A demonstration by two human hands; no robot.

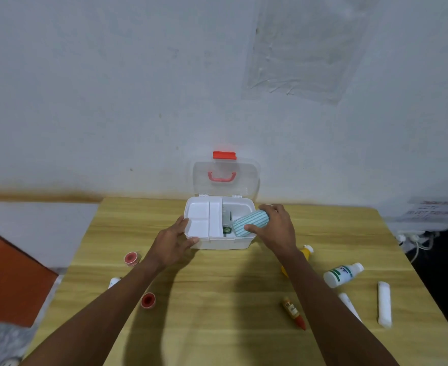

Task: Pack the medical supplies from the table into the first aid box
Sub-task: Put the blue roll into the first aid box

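The first aid box (225, 243) stands open at the far middle of the table (217, 299), its clear lid (246, 178) tipped up and back at 12 o'clock, close to the wall (111, 114). Clock directions below are read from the box.

The right hand (277, 228) comes in from 4 o'clock and grips a teal striped bandage roll (250, 222), thumb on its near side and fingers curled over the far end; the roll lies tilted across the box's right-hand compartment, above a small dark green-labelled item (226, 229); whether it touches the rim I cannot tell. The left hand (174, 243) clasps the box's corner at 8 o'clock, thumb on the front wall, fingers over the rim beside the white tray (199, 220) that fills the left half.

At 7 to 8 o'clock lie a red tape roll (132, 258) near the table's left edge, a second tape roll (148, 299) nearer the person, and a white tube (114, 282) half hidden by the left forearm; at 4 to 5 o'clock lie a yellow bottle (306, 252) partly behind the right forearm, a white bottle (343, 274) on its side, an amber bottle (294, 313) with a red tip, a second white tube (349, 306), and a white packet (384, 303) near the right edge; a bare stretch of wood runs between the forearms at 6 o'clock.
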